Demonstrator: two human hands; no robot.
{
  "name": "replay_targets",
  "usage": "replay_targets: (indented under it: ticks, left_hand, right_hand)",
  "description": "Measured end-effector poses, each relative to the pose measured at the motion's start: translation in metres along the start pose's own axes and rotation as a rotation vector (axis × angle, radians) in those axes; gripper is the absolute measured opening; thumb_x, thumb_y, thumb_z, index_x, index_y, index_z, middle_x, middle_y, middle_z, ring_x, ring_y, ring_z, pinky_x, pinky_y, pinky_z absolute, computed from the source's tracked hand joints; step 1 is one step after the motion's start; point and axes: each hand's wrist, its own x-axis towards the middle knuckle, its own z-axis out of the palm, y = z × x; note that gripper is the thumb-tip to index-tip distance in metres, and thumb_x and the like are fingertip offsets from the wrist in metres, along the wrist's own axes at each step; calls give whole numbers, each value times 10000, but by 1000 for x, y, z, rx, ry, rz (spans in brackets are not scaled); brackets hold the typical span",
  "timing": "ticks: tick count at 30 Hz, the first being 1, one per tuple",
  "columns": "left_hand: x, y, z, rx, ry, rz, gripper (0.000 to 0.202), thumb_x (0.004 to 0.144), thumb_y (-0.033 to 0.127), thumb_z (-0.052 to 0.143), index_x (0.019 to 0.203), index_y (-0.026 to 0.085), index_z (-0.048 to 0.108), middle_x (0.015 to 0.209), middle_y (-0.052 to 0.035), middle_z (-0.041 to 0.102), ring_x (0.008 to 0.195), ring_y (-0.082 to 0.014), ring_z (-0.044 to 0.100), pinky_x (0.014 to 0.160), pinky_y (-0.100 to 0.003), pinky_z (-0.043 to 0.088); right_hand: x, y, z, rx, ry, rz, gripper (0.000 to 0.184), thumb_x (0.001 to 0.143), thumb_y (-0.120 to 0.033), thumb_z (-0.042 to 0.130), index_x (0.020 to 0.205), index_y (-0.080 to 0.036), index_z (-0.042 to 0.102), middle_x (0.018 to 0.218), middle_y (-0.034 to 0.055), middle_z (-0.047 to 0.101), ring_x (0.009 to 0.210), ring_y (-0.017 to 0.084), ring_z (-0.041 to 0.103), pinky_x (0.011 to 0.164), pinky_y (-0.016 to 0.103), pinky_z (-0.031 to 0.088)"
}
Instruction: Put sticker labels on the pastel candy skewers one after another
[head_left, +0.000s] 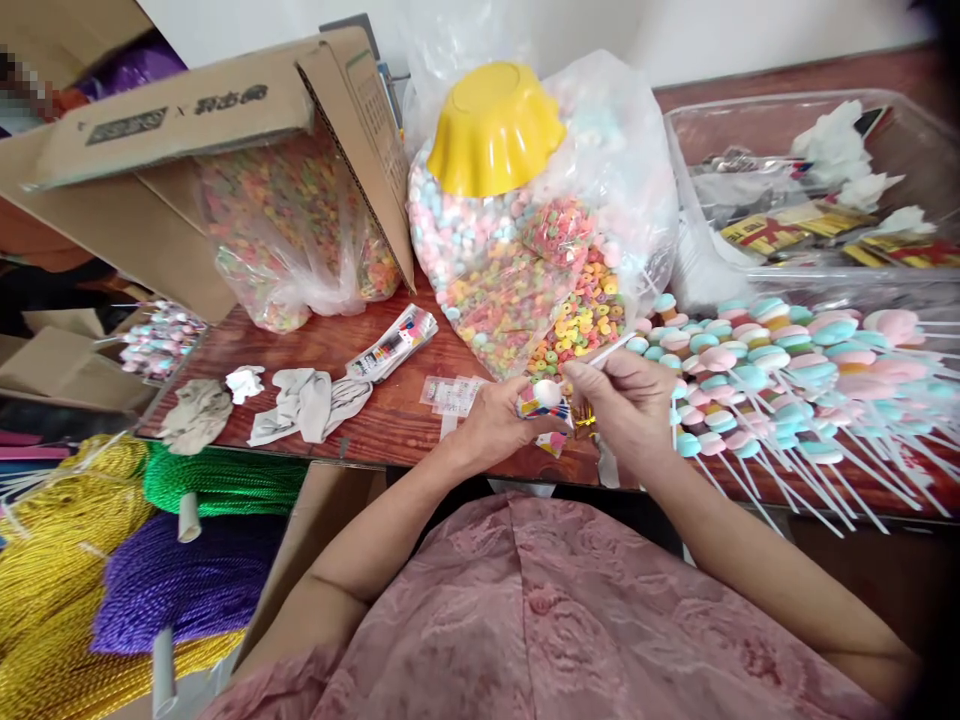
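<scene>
My left hand (499, 415) is closed around a small colourful printed wrapper (534, 405) with a white round candy (547, 393) at its top. My right hand (622, 395) pinches a thin white stick (609, 352) that runs up and right from that candy. Both hands meet over the front edge of the brown wooden table (390, 415). A gold twist tie (585, 415) shows between the hands. To the right lies a heap of pastel candy sticks (787, 375).
A big clear bag of coloured candy rings (525, 280) with an upturned yellow bowl (493, 125) stands behind my hands. An open cardboard box (187, 150), a clear bin (825, 190), cloth scraps (300, 400) and spools of cord (112, 580) surround them.
</scene>
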Motion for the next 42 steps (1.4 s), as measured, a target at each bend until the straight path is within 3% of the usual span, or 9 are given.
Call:
replay_targets:
  ticks: [3,7,10,13,17,24,35,38,42]
  left_hand:
    - [3,2,3,-4,4,34,365,728,480,773,782,151,624,664,40,561,621,-98,466,594,-223,352]
    - [3,0,3,-15,20,-38,337,718,444,784,823,150,655,676,36,588,630,-103,485,599,-223,368]
    - [1,-5,-3,24,23,-108,333,680,423,811,805,149,670,663,37,600,614,-100,486,582,-223,351]
    - [0,-7,-9,-7,-13,-157,344,626,405,845,756,141,666,635,41,596,594,-93,476,571,-222,339]
    - [-1,-5,-8,-238,-96,-169,352,626,397,841,775,135,660,660,38,610,603,-86,479,585,-214,370]
    - [-4,-4,-11,-183,-62,-193,377,612,390,849,829,142,666,725,30,635,681,-107,523,642,-217,406]
    - [-5,5,-14,-469,-173,-319,442,549,413,894,775,151,620,578,75,548,488,-58,447,492,-194,346]
    - [-5,2,-16,-418,-151,-251,418,568,380,885,804,147,632,623,68,573,532,-64,468,534,-200,371]
    - [-6,-6,-17,-188,-83,-135,336,644,338,837,846,146,649,722,42,626,652,-99,527,628,-225,400]
  right_hand:
    - [-9,9,15,-13,34,8,367,800,-338,733,530,-183,539,483,-51,491,456,68,392,445,222,313]
    - [-12,28,28,55,51,131,390,774,-380,745,530,-185,510,473,-56,482,446,67,386,437,219,309]
    - [-2,34,22,125,-52,212,351,686,-401,815,571,-190,560,501,-50,537,454,82,446,442,225,360]
    - [16,26,8,163,-181,150,265,667,-413,834,727,-205,681,671,-18,665,586,121,579,546,253,472]
    - [37,10,-3,80,-342,88,244,746,-424,787,697,-200,705,622,-19,633,545,102,533,518,242,426]
    - [48,1,-2,4,-235,12,351,783,-436,767,586,-200,598,492,-39,507,460,89,411,464,259,331]
    - [25,8,14,-104,-368,-23,362,814,-432,726,592,-185,581,537,-26,547,510,92,446,498,249,352]
    - [28,9,9,-103,-276,-25,347,827,-449,710,621,-192,600,558,-24,558,519,96,446,513,259,356]
    - [33,10,1,-135,-186,-5,372,787,-513,740,623,-209,603,544,-27,527,513,105,421,506,276,345]
